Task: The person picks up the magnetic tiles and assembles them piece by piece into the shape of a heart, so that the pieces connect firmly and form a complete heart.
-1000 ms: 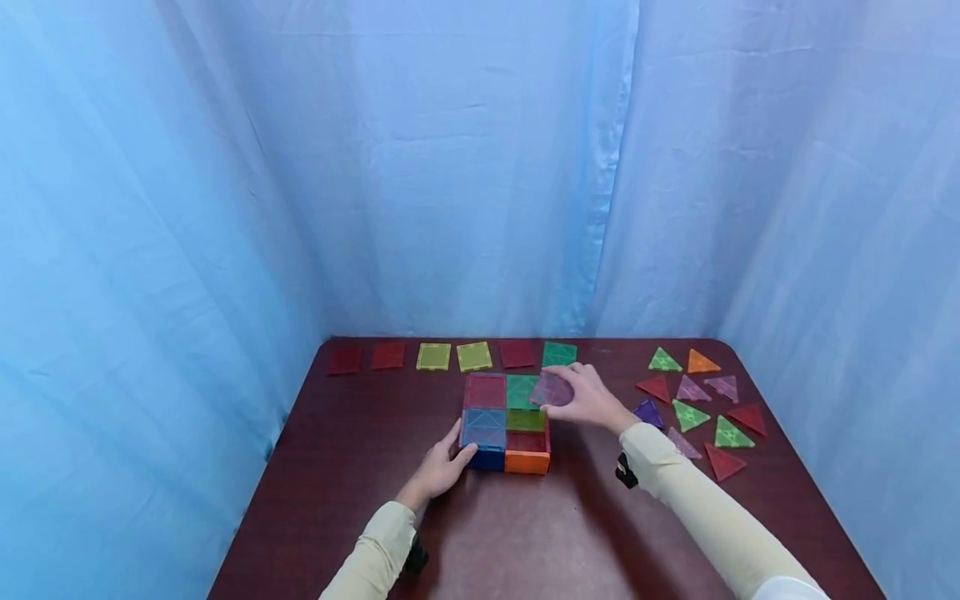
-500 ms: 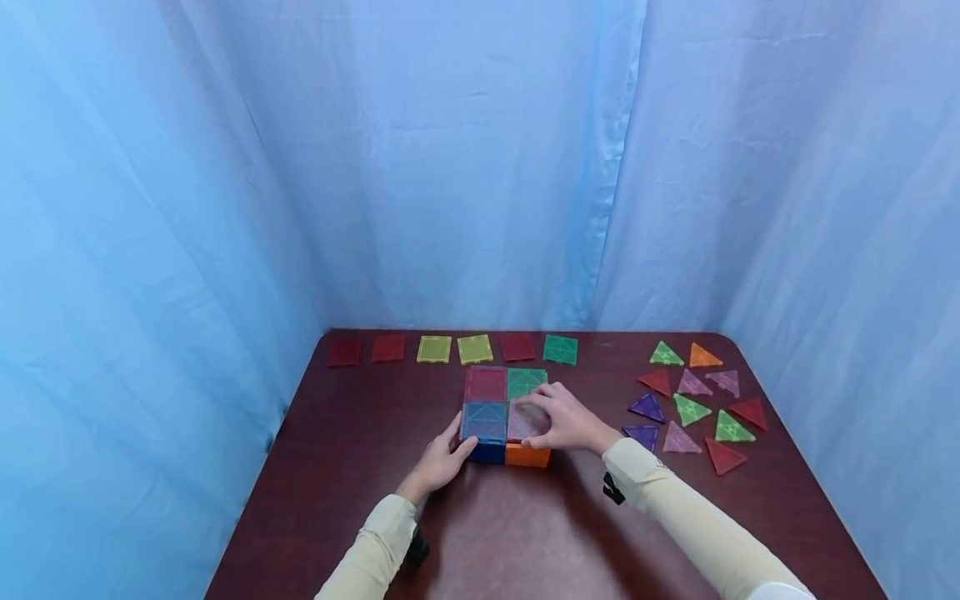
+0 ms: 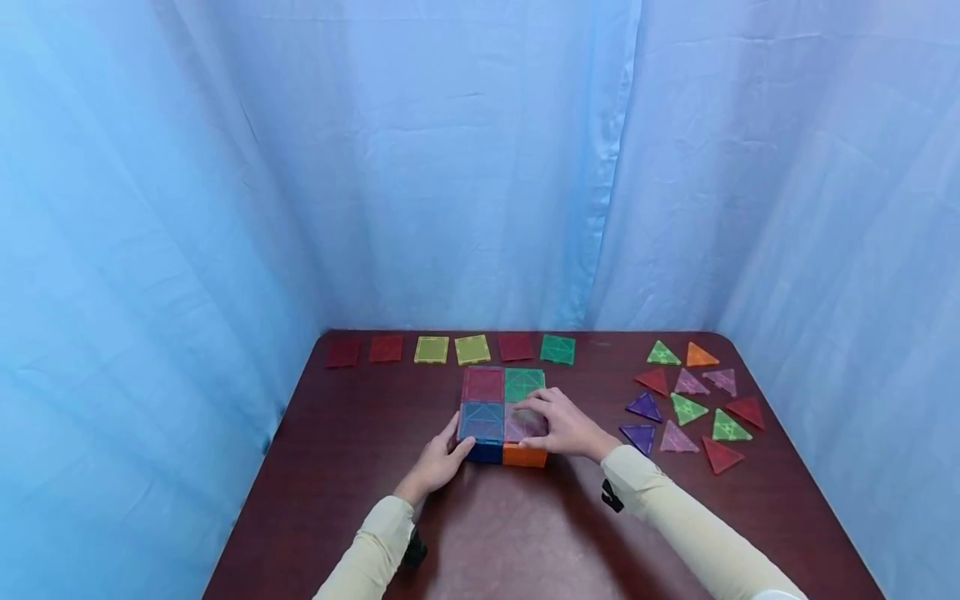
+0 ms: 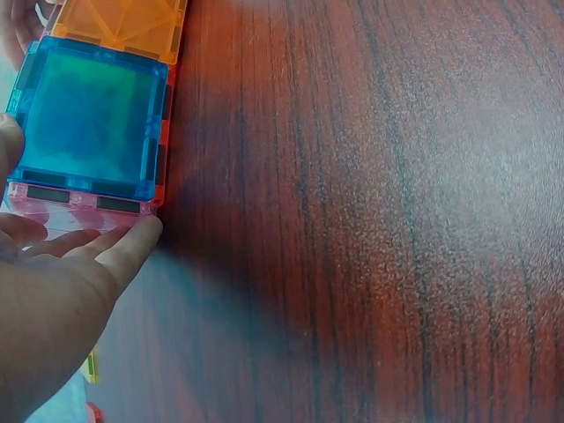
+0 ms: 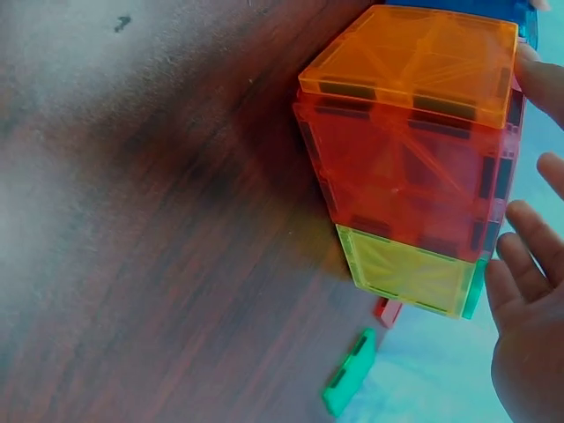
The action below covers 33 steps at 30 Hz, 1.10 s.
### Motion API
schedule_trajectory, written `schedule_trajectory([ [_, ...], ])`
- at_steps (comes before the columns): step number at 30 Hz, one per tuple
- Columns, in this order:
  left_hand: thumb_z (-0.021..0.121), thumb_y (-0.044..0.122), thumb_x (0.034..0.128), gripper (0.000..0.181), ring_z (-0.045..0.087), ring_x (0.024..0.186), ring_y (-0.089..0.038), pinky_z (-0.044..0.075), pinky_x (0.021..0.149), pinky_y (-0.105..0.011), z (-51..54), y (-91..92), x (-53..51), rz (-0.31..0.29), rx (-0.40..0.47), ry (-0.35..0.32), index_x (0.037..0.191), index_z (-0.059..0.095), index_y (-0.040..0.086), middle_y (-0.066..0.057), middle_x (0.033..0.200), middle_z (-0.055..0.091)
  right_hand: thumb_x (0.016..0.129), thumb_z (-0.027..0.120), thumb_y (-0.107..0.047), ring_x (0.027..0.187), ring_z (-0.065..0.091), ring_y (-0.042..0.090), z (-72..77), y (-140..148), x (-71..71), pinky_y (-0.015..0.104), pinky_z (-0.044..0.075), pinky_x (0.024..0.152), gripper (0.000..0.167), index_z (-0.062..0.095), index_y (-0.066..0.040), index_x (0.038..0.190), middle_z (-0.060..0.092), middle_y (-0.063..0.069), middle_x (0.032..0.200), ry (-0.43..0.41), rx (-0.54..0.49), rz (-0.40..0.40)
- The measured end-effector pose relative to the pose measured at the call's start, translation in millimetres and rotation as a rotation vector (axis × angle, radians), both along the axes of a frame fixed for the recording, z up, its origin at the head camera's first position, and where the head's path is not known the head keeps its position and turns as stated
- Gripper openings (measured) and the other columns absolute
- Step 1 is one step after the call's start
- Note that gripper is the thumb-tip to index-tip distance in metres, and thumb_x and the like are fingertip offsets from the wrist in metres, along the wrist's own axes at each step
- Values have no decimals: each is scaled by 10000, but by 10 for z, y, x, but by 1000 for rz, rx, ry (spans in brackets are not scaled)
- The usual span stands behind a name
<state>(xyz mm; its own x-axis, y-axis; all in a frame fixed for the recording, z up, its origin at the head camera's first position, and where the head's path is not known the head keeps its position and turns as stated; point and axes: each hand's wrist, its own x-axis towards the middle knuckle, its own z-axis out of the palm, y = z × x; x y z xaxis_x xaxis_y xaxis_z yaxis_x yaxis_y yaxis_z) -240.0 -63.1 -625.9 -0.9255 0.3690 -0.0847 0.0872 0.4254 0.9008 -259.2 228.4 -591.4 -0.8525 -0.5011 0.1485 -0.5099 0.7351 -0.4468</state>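
Observation:
A low box of translucent magnetic tiles stands mid-table; its front wall shows a dark blue tile and an orange tile. On top lie red, green and light blue square tiles. A pale purple tile covers the front right quarter of the top, and my right hand holds it between thumb and fingers, which partly hide it. My left hand grips the box's front left corner, thumb at the blue tile, fingers against the pink side tile.
Several square tiles line the back edge, among them a yellow tile and a green tile. Several triangle tiles lie at the right, including an orange triangle and a purple triangle. Blue curtains surround the dark wooden table.
My right hand has brought the pale purple tile from above the back right down onto the front right opening of the box. My left hand has stayed at the corner.

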Motion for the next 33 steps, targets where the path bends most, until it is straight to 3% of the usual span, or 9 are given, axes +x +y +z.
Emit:
schedule_trajectory([
  [5, 550, 407, 1043, 749, 430, 1440, -345, 356, 1165, -527, 13, 49, 23, 17, 42, -57, 1624, 209, 79, -218, 1580, 401, 896, 730, -519, 1288, 462, 303, -89, 65, 123, 573, 472, 1036, 670, 549, -203, 1459, 488, 104, 1444, -8, -107, -134],
  [10, 490, 463, 1053, 745, 284, 1518, -368, 263, 1207, -576, 106, 151, -15, 148, 40, -127, 1632, 189, 106, -178, 1650, 287, 980, 620, -500, 1340, 499, 371, -167, 42, 208, 604, 439, 1073, 763, 337, -125, 1581, 404, 187, 1514, -193, -297, -373],
  [13, 446, 411, 1075, 681, 258, 1523, -396, 235, 1210, -599, 171, 235, -69, 236, 26, -80, 1631, 200, 103, -195, 1651, 277, 1022, 555, -477, 1331, 523, 412, -203, -95, 243, 592, 418, 1096, 748, 303, -55, 1585, 431, 244, 1513, -298, -391, -458],
  [16, 411, 314, 1092, 616, 301, 1502, -408, 249, 1209, -587, 194, 301, -89, 290, -6, -11, 1622, 214, 69, -221, 1631, 307, 1061, 471, -462, 1407, 444, 421, -275, -303, 306, 599, 350, 1149, 710, 278, -31, 1591, 399, 255, 1558, -360, -430, -524],
  [21, 381, 239, 1103, 575, 342, 1482, -405, 279, 1203, -565, 159, 306, -85, 311, -50, 71, 1616, 212, 44, -228, 1620, 325, 1084, 398, -452, 1426, 404, 435, -370, -613, 362, 610, 313, 1168, 664, 271, -51, 1597, 384, 244, 1566, -323, -483, -649],
  [25, 376, 242, 1104, 564, 357, 1468, -419, 289, 1196, -568, 119, 169, -94, 325, -56, 107, 1611, 232, 40, -244, 1601, 351, 1073, 407, -471, 1386, 440, 456, -394, -798, 337, 622, 330, 1148, 668, 296, -66, 1592, 412, 255, 1535, -287, -505, -681],
  [33, 366, 247, 1100, 564, 327, 1471, -443, 267, 1204, -569, 64, -461, -57, 391, -106, 70, 1611, 234, 45, -257, 1599, 333, 1055, 416, -529, 1407, 428, 442, -473, -1314, 228, 612, 342, 1145, 710, 272, -116, 1613, 381, 226, 1571, -360, -512, -580],
])
